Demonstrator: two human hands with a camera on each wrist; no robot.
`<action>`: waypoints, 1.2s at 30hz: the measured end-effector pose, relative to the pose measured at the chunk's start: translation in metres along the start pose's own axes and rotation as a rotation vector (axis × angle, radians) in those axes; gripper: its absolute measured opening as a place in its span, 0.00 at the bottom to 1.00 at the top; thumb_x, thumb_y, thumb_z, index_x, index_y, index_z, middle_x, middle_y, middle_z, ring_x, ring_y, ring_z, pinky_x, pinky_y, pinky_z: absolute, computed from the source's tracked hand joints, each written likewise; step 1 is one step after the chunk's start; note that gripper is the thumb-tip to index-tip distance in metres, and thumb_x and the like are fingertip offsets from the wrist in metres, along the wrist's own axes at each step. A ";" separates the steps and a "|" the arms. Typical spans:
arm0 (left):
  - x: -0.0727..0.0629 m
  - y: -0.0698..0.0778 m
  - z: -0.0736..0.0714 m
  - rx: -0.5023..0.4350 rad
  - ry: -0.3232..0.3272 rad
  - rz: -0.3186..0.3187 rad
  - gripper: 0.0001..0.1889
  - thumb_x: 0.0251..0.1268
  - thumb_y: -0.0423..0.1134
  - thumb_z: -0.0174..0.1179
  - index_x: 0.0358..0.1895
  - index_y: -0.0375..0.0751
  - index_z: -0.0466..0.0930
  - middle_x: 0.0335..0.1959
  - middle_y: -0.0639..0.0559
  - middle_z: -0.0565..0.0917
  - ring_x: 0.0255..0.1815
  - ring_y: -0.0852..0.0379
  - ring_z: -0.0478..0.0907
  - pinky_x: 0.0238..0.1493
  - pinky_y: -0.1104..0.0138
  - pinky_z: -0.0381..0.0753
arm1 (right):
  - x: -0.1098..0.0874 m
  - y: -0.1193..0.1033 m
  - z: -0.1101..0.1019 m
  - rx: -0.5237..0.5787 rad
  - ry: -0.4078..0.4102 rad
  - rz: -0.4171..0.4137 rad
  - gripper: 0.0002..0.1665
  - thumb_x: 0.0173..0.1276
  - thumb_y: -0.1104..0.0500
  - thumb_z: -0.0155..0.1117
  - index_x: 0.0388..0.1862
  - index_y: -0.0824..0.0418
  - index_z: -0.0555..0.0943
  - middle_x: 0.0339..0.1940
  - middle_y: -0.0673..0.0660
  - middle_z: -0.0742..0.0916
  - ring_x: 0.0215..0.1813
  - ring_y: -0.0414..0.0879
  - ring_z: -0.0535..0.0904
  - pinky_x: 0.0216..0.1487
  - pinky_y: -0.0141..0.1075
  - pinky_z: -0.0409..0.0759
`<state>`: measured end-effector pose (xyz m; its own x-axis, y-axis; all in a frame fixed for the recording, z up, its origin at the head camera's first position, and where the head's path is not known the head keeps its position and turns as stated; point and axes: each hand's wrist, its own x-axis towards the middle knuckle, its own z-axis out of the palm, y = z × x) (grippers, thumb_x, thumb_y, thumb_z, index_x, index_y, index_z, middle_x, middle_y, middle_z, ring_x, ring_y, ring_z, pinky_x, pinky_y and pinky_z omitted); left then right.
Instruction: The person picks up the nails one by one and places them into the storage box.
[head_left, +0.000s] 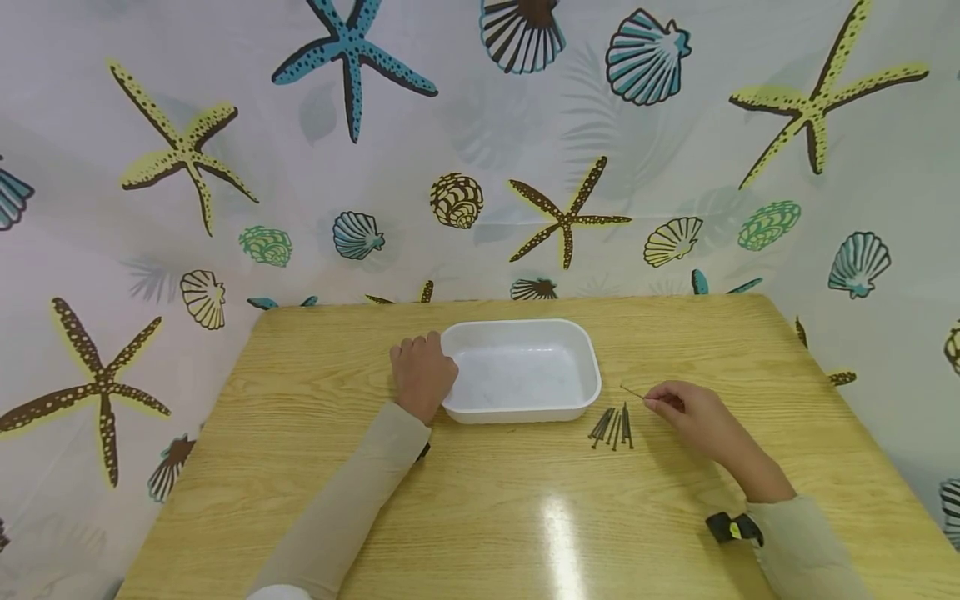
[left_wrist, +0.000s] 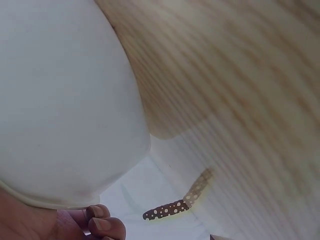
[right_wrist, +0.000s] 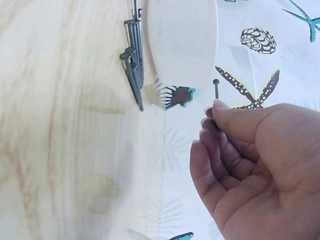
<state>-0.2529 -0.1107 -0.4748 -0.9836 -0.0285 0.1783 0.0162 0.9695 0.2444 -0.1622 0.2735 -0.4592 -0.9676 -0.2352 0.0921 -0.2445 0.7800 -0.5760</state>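
Observation:
A white plastic tray [head_left: 519, 414] sits on the wooden table. My left hand [head_left: 424, 375] grips its left rim, with curled fingers [left_wrist: 109, 229] showing at the rim in the left wrist view. To the right of the tray, my right hand [head_left: 693, 417] pinches a single nail [right_wrist: 216, 89] between thumb and fingertips, its round head pointing away from the hand. Several dark nails [head_left: 613, 427] lie in a loose bunch on the table, close to the tray's front right corner and left of my right hand.
The light wooden table [head_left: 480, 508] runs back to a white cloth [head_left: 480, 267] printed with starfish and shells, which also hangs along both sides. A dark strap [head_left: 733, 528] is around the right wrist.

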 end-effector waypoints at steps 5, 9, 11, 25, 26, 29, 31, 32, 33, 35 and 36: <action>0.000 -0.001 0.001 0.007 0.016 0.005 0.11 0.58 0.37 0.45 0.38 0.39 0.76 0.29 0.45 0.77 0.34 0.45 0.70 0.40 0.54 0.63 | 0.004 -0.011 -0.003 0.016 0.023 -0.034 0.12 0.69 0.54 0.55 0.41 0.61 0.81 0.34 0.55 0.83 0.32 0.43 0.74 0.32 0.34 0.73; -0.001 -0.001 0.000 0.022 0.020 0.006 0.11 0.59 0.37 0.45 0.39 0.39 0.76 0.30 0.44 0.76 0.35 0.45 0.71 0.40 0.54 0.63 | 0.008 -0.024 -0.004 0.037 0.009 -0.054 0.15 0.70 0.51 0.54 0.42 0.61 0.81 0.35 0.54 0.83 0.35 0.43 0.75 0.34 0.36 0.75; -0.001 -0.001 0.000 0.032 0.017 0.005 0.11 0.59 0.38 0.45 0.39 0.39 0.76 0.31 0.44 0.76 0.35 0.45 0.70 0.41 0.53 0.63 | 0.011 -0.031 -0.003 0.041 0.002 -0.071 0.14 0.69 0.51 0.55 0.41 0.59 0.81 0.35 0.52 0.83 0.36 0.43 0.76 0.35 0.36 0.75; 0.001 -0.001 0.002 0.039 0.000 -0.011 0.13 0.59 0.38 0.46 0.42 0.38 0.76 0.35 0.43 0.76 0.38 0.44 0.70 0.42 0.54 0.63 | 0.040 -0.063 0.013 0.116 -0.076 -0.190 0.08 0.67 0.57 0.59 0.39 0.60 0.81 0.31 0.51 0.82 0.31 0.43 0.73 0.31 0.33 0.73; 0.001 -0.001 0.002 0.043 -0.002 -0.013 0.13 0.59 0.38 0.46 0.42 0.38 0.76 0.35 0.43 0.76 0.38 0.44 0.70 0.42 0.54 0.63 | 0.041 -0.065 0.015 0.114 -0.082 -0.197 0.08 0.67 0.57 0.59 0.39 0.60 0.81 0.32 0.51 0.82 0.31 0.43 0.73 0.31 0.33 0.73; 0.001 0.001 0.001 0.047 -0.015 -0.020 0.13 0.59 0.39 0.47 0.42 0.38 0.76 0.35 0.43 0.76 0.39 0.44 0.70 0.42 0.54 0.63 | 0.046 -0.070 0.021 0.115 -0.107 -0.209 0.07 0.67 0.58 0.59 0.39 0.60 0.81 0.32 0.53 0.82 0.32 0.42 0.74 0.33 0.34 0.74; 0.001 0.002 0.000 0.049 -0.022 -0.024 0.13 0.59 0.39 0.47 0.42 0.38 0.76 0.35 0.43 0.77 0.39 0.44 0.70 0.42 0.54 0.63 | 0.049 -0.072 0.024 0.106 -0.117 -0.216 0.07 0.66 0.57 0.60 0.39 0.59 0.81 0.32 0.53 0.82 0.32 0.41 0.74 0.34 0.35 0.74; 0.001 0.002 0.000 0.050 -0.023 -0.026 0.13 0.59 0.39 0.47 0.42 0.38 0.76 0.35 0.43 0.77 0.39 0.45 0.70 0.42 0.54 0.63 | 0.050 -0.074 0.025 0.103 -0.122 -0.217 0.07 0.66 0.57 0.60 0.39 0.58 0.81 0.32 0.52 0.82 0.33 0.41 0.74 0.35 0.35 0.74; 0.001 0.003 -0.001 0.051 -0.024 -0.029 0.13 0.59 0.39 0.47 0.43 0.38 0.76 0.35 0.43 0.77 0.39 0.45 0.70 0.42 0.54 0.63 | 0.052 -0.075 0.027 0.102 -0.126 -0.217 0.07 0.66 0.57 0.60 0.39 0.58 0.81 0.32 0.52 0.82 0.33 0.41 0.74 0.35 0.35 0.74; 0.001 0.003 -0.002 0.054 -0.023 -0.033 0.13 0.59 0.39 0.48 0.43 0.38 0.76 0.35 0.43 0.76 0.39 0.45 0.70 0.42 0.54 0.63 | 0.056 -0.077 0.031 0.098 -0.129 -0.227 0.07 0.66 0.57 0.60 0.38 0.58 0.81 0.32 0.52 0.82 0.33 0.41 0.74 0.36 0.36 0.74; 0.001 0.004 -0.002 0.054 -0.022 -0.035 0.13 0.58 0.38 0.48 0.43 0.38 0.76 0.35 0.44 0.76 0.39 0.45 0.70 0.42 0.54 0.63 | 0.058 -0.078 0.033 0.097 -0.130 -0.233 0.07 0.66 0.57 0.60 0.38 0.59 0.81 0.32 0.52 0.82 0.33 0.41 0.74 0.36 0.36 0.74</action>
<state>-0.2533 -0.1077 -0.4717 -0.9871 -0.0582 0.1493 -0.0278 0.9798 0.1979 -0.1969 0.1799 -0.4352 -0.8680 -0.4793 0.1300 -0.4464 0.6384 -0.6271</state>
